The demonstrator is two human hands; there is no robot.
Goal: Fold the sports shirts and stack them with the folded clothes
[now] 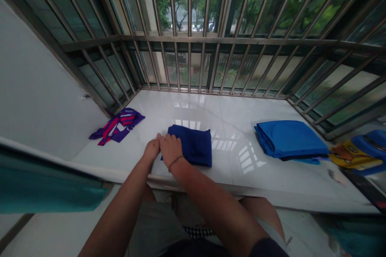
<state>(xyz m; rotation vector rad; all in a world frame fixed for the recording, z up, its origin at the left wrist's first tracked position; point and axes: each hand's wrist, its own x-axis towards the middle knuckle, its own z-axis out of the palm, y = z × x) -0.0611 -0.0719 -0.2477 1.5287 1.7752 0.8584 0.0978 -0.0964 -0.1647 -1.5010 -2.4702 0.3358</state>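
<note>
A dark blue folded cloth (196, 146) lies in a thick rectangle on the white sill. My right hand (171, 149) covers its left end, with fingers bent down over the edge. Close against it, my left hand (151, 149) is closed at that same left edge, its fingertips meeting those of the right hand. The fingertips and the cloth between them are partly hidden. A bracelet circles my right wrist.
A crumpled purple and red striped cloth (120, 125) lies at the left. To the right sits a folded bright blue cloth (291, 138), beside a yellow and blue bag (358, 153). Metal window bars (199, 41) rise behind the white sill (211, 108). A teal curtain (51, 184) hangs at the lower left.
</note>
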